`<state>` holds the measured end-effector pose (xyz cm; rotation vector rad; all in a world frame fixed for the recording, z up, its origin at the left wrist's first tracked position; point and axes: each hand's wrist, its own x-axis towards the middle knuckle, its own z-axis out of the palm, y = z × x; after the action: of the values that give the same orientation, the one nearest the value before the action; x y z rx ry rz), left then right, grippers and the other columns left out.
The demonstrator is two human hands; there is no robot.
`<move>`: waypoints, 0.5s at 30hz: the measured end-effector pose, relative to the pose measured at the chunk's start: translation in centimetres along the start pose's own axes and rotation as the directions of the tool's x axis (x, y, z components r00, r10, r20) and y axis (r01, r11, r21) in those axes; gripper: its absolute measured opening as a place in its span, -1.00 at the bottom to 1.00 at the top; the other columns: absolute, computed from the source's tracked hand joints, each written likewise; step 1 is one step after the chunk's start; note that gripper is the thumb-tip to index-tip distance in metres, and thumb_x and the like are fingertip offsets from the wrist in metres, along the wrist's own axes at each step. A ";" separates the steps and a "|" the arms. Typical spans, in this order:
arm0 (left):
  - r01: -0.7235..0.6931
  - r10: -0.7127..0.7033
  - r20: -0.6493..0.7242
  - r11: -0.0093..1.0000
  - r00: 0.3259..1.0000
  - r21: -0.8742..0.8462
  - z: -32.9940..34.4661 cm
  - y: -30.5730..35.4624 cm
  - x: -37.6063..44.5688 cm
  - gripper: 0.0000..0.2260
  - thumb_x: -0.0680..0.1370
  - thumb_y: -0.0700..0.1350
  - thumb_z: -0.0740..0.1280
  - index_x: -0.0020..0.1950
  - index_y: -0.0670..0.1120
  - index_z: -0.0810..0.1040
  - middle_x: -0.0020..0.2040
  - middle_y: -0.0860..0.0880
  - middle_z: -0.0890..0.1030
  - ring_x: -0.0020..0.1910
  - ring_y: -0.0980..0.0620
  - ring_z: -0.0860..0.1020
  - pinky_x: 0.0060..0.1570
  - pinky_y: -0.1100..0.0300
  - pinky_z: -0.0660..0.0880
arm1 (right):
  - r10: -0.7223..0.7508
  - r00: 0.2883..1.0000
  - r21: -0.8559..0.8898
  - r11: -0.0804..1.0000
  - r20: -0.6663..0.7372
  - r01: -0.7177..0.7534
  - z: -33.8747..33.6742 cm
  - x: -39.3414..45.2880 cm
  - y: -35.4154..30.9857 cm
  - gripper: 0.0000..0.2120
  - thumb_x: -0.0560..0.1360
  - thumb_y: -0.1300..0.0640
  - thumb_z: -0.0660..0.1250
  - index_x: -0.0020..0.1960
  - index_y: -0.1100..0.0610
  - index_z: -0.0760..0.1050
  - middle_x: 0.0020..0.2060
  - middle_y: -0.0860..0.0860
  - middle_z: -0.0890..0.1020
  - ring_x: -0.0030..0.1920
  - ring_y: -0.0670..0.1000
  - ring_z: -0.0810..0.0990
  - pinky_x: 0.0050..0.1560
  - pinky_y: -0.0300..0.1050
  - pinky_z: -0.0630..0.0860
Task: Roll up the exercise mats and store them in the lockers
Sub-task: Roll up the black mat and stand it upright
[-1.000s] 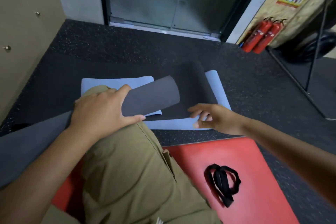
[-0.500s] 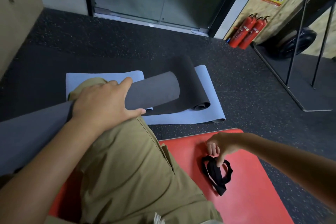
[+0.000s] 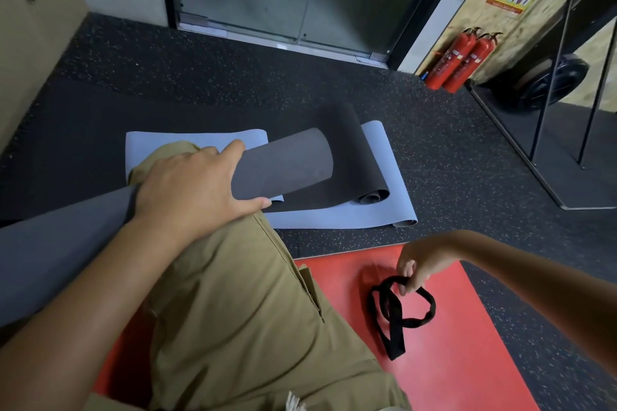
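Now lifting the black strap in pinched fingers, right hand; left hand grips rolled mat.

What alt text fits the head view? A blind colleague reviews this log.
The left hand grips a rolled grey mat across a knee in khaki trousers, while the right hand pinches a black strap lying on a red mat. Beyond, a black mat lies partly unrolled on a light blue mat on dark speckled floor.
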<state>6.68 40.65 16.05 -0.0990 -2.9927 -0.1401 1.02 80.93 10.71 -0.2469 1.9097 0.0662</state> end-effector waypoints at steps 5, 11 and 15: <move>0.007 -0.007 0.005 1.000 1.000 -0.019 0.0 0.1 0.0 -0.38 0.37 0.54 0.23 0.15 0.09 0.37 -0.22 0.06 0.48 -0.21 -0.05 0.55 -0.36 0.11 0.37 | -0.145 0.989 0.474 0.870 -0.013 0.134 -1.2 -0.3 0.3 -0.67 0.39 -0.06 0.52 0.04 0.14 0.69 0.02 0.07 0.71 0.09 -0.03 0.64 0.24 -0.14 0.54; 0.019 -0.018 0.007 0.999 1.000 -0.027 0.1 -0.1 -0.2 -0.39 0.37 0.54 0.22 0.16 0.09 0.36 -0.19 0.07 0.49 -0.18 -0.06 0.56 -0.34 0.09 0.33 | -0.333 0.912 0.739 0.546 -0.241 0.395 -1.4 0.0 -1.2 -0.82 0.48 0.07 0.48 -0.08 0.20 0.62 0.00 0.24 0.68 0.16 0.23 0.62 0.28 -0.02 0.51; 0.021 -0.021 0.001 0.999 1.000 -0.040 0.1 -0.2 -0.2 -0.38 0.37 0.55 0.22 0.15 0.08 0.36 -0.16 0.07 0.51 -0.16 -0.06 0.56 -0.33 0.09 0.31 | -0.391 0.826 0.828 0.226 -0.405 0.513 -0.9 0.2 -3.0 -0.69 0.53 -0.04 0.46 0.10 0.18 0.55 -0.07 0.15 0.64 0.08 0.20 0.63 0.25 0.07 0.48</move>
<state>6.83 40.46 15.86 -0.0715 -2.9926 -0.2030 0.75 77.86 11.01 -0.0121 1.5999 -1.4654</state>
